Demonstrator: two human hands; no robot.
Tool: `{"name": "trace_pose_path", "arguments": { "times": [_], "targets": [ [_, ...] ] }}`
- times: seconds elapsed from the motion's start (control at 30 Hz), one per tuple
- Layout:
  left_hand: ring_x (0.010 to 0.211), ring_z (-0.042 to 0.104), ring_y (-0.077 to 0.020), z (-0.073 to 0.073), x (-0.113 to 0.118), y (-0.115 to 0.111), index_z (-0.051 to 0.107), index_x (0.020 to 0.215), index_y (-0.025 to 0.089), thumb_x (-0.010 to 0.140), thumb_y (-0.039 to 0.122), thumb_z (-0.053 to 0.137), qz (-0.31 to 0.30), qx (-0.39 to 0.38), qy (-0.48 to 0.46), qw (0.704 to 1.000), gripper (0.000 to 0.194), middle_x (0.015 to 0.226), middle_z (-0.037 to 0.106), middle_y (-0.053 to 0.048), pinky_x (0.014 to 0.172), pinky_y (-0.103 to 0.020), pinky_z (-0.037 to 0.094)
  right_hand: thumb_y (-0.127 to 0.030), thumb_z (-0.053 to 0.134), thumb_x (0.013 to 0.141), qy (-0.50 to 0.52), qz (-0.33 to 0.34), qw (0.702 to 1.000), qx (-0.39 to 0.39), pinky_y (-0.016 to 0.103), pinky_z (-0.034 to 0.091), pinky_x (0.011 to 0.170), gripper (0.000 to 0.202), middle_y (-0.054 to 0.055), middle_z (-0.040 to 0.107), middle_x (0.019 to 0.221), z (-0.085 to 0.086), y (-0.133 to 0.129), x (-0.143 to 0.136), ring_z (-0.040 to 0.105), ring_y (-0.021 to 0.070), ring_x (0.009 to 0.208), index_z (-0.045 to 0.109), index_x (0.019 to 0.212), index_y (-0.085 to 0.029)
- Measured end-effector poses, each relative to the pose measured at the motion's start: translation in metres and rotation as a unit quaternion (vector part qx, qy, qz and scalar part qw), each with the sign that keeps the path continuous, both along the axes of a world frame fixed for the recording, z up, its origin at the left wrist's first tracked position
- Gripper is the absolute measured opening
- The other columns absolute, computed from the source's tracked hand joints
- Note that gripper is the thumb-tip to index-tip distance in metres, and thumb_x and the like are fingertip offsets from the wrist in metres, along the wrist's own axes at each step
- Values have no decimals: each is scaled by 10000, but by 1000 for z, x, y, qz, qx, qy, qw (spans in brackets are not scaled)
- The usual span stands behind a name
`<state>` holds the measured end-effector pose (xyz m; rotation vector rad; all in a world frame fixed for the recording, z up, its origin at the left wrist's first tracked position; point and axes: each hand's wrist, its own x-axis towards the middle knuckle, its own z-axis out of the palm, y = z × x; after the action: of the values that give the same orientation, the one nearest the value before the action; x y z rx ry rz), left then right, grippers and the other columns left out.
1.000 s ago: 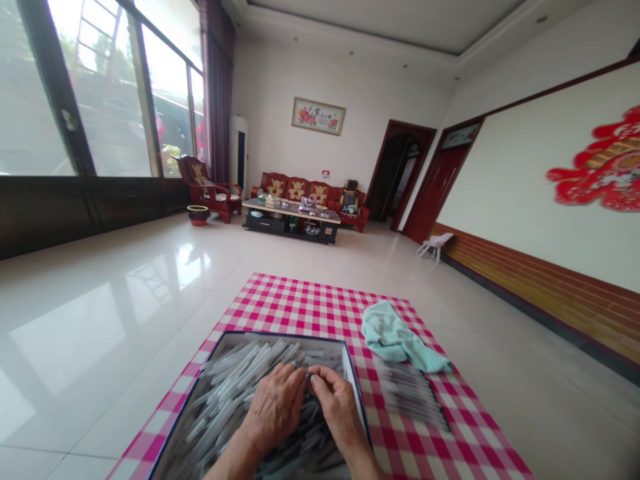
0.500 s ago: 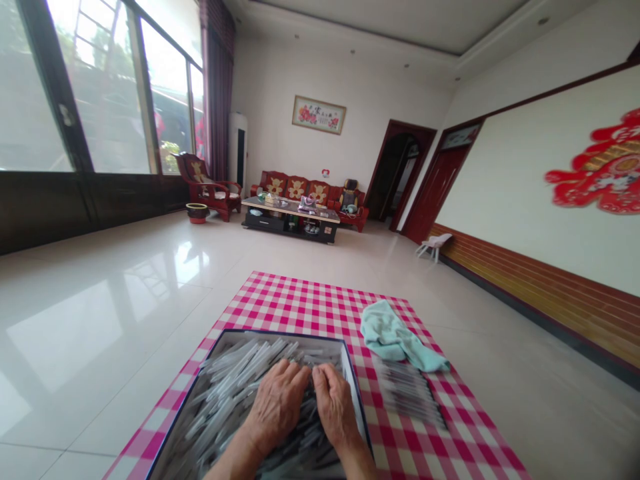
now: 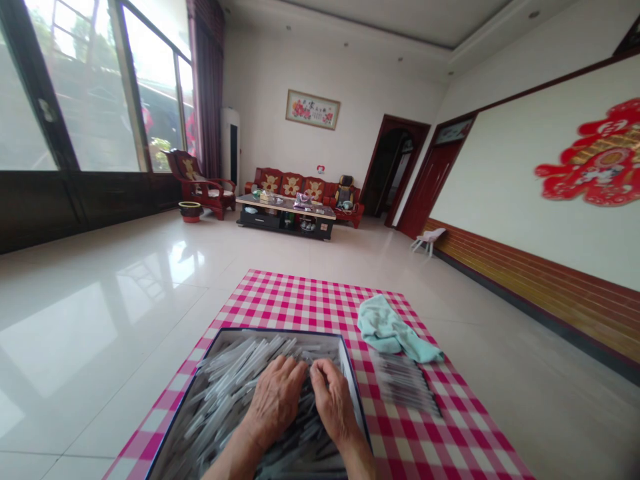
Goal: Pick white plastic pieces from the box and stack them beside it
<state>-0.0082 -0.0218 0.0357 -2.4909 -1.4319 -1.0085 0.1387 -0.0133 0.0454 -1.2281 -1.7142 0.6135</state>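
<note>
Left fingers (image 3: 289, 367) and right fingers (image 3: 327, 373) curling nearly closed, grip unclear; we're risking snagging loose tubes (image 3: 243, 363), crowding box.

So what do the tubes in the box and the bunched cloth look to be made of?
Tubes: probably clear plastic, smooth, being see-through with pale glints. Cloth: soft, matte fabric, perhaps terry, going by its rounded folds.
</note>
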Motion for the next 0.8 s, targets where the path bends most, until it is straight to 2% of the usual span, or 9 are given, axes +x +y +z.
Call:
{"name": "trace_pose_path", "arguments": {
  "times": [0.27, 0.4, 0.6, 0.8],
  "targets": [
    [704, 493, -210, 1, 1, 0, 582, 867, 201, 959, 150, 334, -10, 5, 1, 1000, 269, 751, 563, -33, 683, -324, 382, -394, 401, 953, -19, -28, 999, 33, 254, 396, 608, 385, 9, 542, 660, -5, 4, -2, 527, 157, 616, 491, 622, -217],
    [691, 496, -206, -2, 0, 1, 578, 868, 207, 957, 153, 350, 1, 19, -4, 1000, 251, 736, 556, -26, 667, -320, 380, -419, 374, 963, 22, -47, 999, 11, 249, 404, 590, 394, -4, 532, 625, -3, 3, 0, 522, 160, 605, 492, 641, -224],
    [712, 514, -206, -7, 1, 2, 580, 909, 206, 947, 140, 346, 3, 34, 0, 999, 247, 760, 569, -32, 688, -329, 397, -381, 431, 941, 30, -11, 999, 7, 242, 438, 641, 289, 12, 595, 734, 1, -1, 0, 559, 168, 694, 567, 751, -212],
    [696, 513, -206, -9, 3, 1, 586, 908, 204, 941, 140, 346, -1, 45, 15, 999, 251, 756, 575, -37, 680, -335, 413, -385, 407, 956, 10, -28, 999, 25, 244, 418, 576, 358, 9, 576, 677, -4, 2, -4, 536, 160, 628, 499, 651, -222]
  ]
}}
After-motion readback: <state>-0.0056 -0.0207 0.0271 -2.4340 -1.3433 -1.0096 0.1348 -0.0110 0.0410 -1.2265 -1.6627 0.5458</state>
